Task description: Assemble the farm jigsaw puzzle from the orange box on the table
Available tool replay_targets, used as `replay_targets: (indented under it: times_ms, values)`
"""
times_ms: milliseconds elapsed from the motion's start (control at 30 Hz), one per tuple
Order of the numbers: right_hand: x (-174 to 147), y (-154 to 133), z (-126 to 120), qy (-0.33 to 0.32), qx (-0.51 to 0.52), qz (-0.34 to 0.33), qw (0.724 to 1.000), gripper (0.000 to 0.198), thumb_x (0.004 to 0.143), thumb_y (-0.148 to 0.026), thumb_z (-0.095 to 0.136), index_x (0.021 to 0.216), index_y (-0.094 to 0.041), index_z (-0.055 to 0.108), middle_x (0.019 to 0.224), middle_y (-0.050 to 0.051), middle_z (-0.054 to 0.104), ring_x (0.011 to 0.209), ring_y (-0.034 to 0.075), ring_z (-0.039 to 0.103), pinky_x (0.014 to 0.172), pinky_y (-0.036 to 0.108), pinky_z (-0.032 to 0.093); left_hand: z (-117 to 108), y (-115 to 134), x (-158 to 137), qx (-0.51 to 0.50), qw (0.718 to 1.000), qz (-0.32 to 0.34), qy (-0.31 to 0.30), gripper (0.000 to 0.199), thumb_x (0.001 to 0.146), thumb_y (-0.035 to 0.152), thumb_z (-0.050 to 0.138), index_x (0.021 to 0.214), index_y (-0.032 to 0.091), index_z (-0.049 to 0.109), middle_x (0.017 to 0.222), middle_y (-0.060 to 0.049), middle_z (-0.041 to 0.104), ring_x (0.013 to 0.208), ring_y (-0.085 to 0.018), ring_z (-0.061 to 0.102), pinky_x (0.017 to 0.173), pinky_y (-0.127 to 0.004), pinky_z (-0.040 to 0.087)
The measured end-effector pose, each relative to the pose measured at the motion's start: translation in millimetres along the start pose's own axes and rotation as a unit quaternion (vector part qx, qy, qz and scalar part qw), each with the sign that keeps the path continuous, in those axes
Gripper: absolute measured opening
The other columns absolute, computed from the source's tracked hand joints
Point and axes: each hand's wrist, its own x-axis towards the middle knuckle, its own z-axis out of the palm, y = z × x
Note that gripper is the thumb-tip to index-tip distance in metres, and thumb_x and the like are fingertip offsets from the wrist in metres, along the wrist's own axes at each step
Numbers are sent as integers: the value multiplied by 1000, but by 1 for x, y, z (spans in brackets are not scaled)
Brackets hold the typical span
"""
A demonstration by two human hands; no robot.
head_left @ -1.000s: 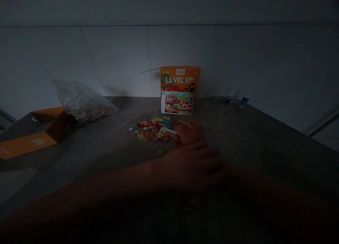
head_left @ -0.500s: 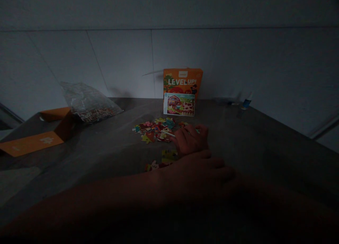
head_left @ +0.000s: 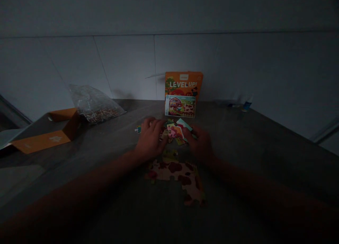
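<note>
Loose jigsaw puzzle pieces (head_left: 173,130) lie in a small pile in the middle of the dim grey table. My left hand (head_left: 149,138) rests palm down over the pile's left side, fingers slightly apart and bent, with no piece seen in its grip. At the right side, my right hand (head_left: 201,143) pinches a puzzle piece (head_left: 184,124) with a pale teal patch between thumb and fingers; its fingertips are partly hidden. Nearer to me lies a joined section of puzzle (head_left: 174,170) showing a brown-spotted cow, with a green piece (head_left: 170,155) at its top edge.
Behind the pile stands an orange puzzle box (head_left: 184,83), a farm picture card (head_left: 180,106) leaning on it. To the left are an open orange box part (head_left: 45,141) and a clear bag of pieces (head_left: 97,108). A small blue-labelled bottle (head_left: 246,105) stands at back right.
My arms were crossed, with the left hand over the right; now they are apart. The left hand has moved left onto the pile, uncovering the cow section, and the right hand shows at the pile's right.
</note>
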Motion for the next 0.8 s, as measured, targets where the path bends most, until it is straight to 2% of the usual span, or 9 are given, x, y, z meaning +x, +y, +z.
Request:
replay_targets:
  times_ms: [100,233,333,500,667,800]
  values:
    - [-1,0,-1,-28,26,7,999,32,87,-45,53,77,-18,66,63,1,61,62,16,55,56,26,41,7,-3,-3,-49,998,22,-32,56,85,29,58,136,14,42,119,-13,60,115,-32,43,98,-50,39]
    - [0,3,-2,-48,26,20,998,32,86,-44,54,77,-18,68,57,-1,56,57,15,52,54,26,39,6,-2,-5,-71,995,53,-51,57,84,32,63,136,16,46,119,-12,62,116,-32,42,99,-50,37]
    - [1,4,0,-55,37,27,997,33,85,-45,55,76,-16,67,56,-1,55,54,14,49,51,26,37,6,-4,-8,-66,996,52,-40,60,82,38,66,135,16,48,118,-12,64,117,-33,42,96,-50,37]
    - [1,4,2,-60,58,45,995,35,84,-48,57,69,-16,63,55,-2,51,51,11,43,48,25,34,7,-8,-8,-31,998,44,-9,49,84,44,64,124,16,59,105,-13,68,110,-33,46,87,-48,38]
    - [3,7,-3,-7,75,84,994,36,83,-47,57,64,-17,58,54,-2,51,50,11,45,46,23,34,8,-10,-6,-27,999,13,10,50,81,46,68,120,17,62,109,-12,67,108,-31,48,90,-46,38]
    - [6,11,-6,47,74,92,992,36,83,-46,58,61,-17,56,52,-2,51,48,11,46,45,23,33,10,-12,-6,-27,999,17,22,49,80,46,69,118,16,63,108,-11,67,108,-31,47,90,-45,39]
